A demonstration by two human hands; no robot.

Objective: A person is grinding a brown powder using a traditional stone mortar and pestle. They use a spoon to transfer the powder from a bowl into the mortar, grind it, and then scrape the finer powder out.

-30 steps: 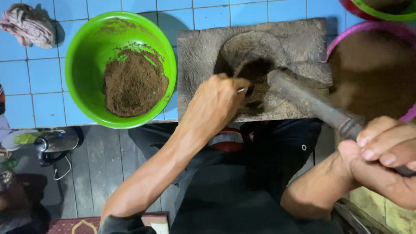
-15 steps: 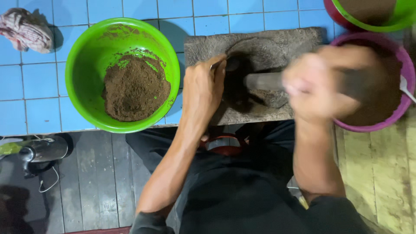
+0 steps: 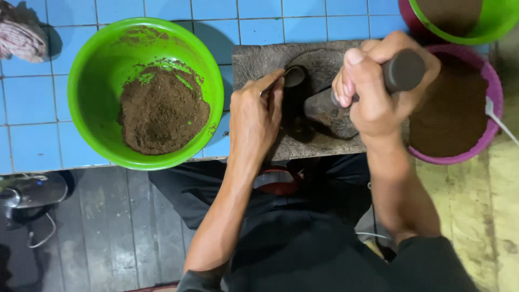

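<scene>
A green bowl (image 3: 97,70) is sitting on the blue-tiled bench (image 3: 32,108), holding a heap of brown powder (image 3: 162,111). A pink cloth (image 3: 21,35) is lying at the bench's far left corner. A purple bowl (image 3: 494,103) of darker powder is standing at the right, with a second green bowl (image 3: 500,24) resting partly over a red one behind it. Below the bench, a metal kettle (image 3: 32,192) is sitting on the wooden floor (image 3: 124,227).

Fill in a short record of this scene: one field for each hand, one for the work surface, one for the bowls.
left hand: holds a spoon at the stone's hollow
right hand: grips a dark stone pestle
work surface: grey grinding stone on blue tiles
bowls: green bowl of brown powder at left; purple bowl of brown powder at right
</scene>
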